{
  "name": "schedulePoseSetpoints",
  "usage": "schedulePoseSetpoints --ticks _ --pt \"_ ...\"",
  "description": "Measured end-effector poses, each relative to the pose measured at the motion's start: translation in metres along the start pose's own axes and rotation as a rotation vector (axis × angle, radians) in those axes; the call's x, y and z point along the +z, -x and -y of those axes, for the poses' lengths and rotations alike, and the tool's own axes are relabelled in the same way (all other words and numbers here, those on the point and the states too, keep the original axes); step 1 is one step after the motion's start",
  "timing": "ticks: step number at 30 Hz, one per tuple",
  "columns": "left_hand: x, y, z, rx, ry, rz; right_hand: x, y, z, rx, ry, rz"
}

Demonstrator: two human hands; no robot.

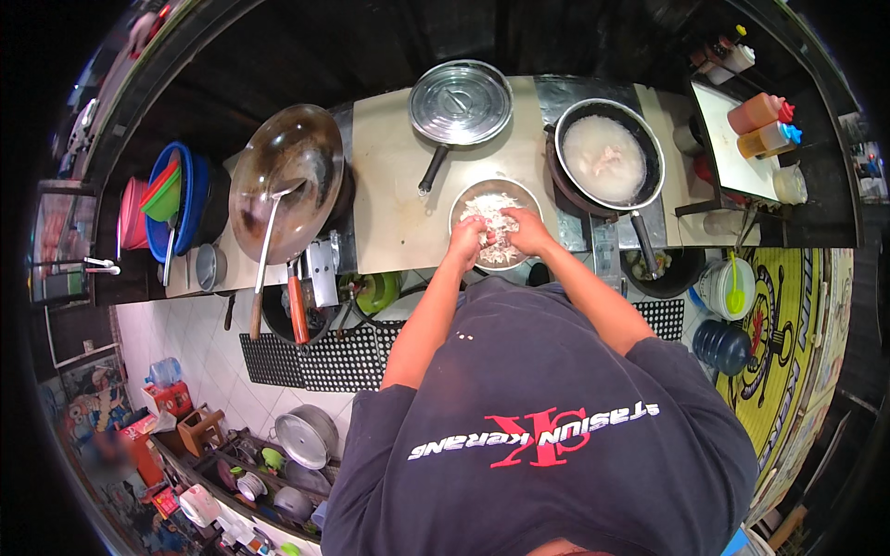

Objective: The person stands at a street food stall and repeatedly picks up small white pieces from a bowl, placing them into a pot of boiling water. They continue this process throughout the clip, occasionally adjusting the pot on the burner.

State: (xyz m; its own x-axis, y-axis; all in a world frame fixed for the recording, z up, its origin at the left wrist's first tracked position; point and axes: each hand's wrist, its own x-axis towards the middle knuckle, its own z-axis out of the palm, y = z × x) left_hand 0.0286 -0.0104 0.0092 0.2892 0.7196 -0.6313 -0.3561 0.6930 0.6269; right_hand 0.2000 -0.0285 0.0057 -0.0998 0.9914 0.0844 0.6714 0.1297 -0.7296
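Note:
A round metal bowl (454, 201) stands near the counter's front edge, holding pale shredded food (489, 206) that looks like shredded meat. Both hands are inside it. My left hand (523, 229) lies in the shreds on the right, fingers partly hidden; its grip cannot be made out. On the left, my right hand (473, 238) has curled fingers around some shreds. Behind the bowl sits a pan with a metal lid (460, 104), its black handle pointing forward. A black frying pan (657, 181) on the right holds cloudy liquid with a pale piece in it.
At left, a large wok (313, 139) carries a long-handled ladle (268, 240). Beside it are a cleaver (322, 274) and blue and pink plastic basins (182, 236). Sauce bottles (758, 115) stand on a shelf at right. The frying pan's handle (644, 243) sticks out past the counter edge.

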Motion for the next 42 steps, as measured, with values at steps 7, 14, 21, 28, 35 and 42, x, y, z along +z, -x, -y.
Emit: schedulePoseSetpoints --ticks 7,14,21,28,35,42 --pt "0.001 0.003 -0.002 -0.037 0.065 -0.033 0.004 0.0 0.009 0.331 -0.318 0.215" --pt "0.003 0.006 0.0 -0.016 -0.116 -0.036 0.003 -0.003 0.003 0.34 -0.418 0.284" --pt "-0.001 0.004 -0.001 0.077 -0.167 -0.078 -0.007 -0.011 -0.006 0.752 -0.853 0.211" --pt "0.007 0.007 -0.003 0.027 -0.029 0.057 0.002 -0.003 0.001 0.209 -0.223 0.207" --pt "-0.005 0.004 -0.007 0.036 -0.164 0.009 -0.001 -0.005 0.02 0.368 -0.307 0.31" --pt "-0.004 -0.007 -0.006 0.321 -0.963 -0.017 0.009 -0.005 -0.007 0.154 -0.033 0.149"
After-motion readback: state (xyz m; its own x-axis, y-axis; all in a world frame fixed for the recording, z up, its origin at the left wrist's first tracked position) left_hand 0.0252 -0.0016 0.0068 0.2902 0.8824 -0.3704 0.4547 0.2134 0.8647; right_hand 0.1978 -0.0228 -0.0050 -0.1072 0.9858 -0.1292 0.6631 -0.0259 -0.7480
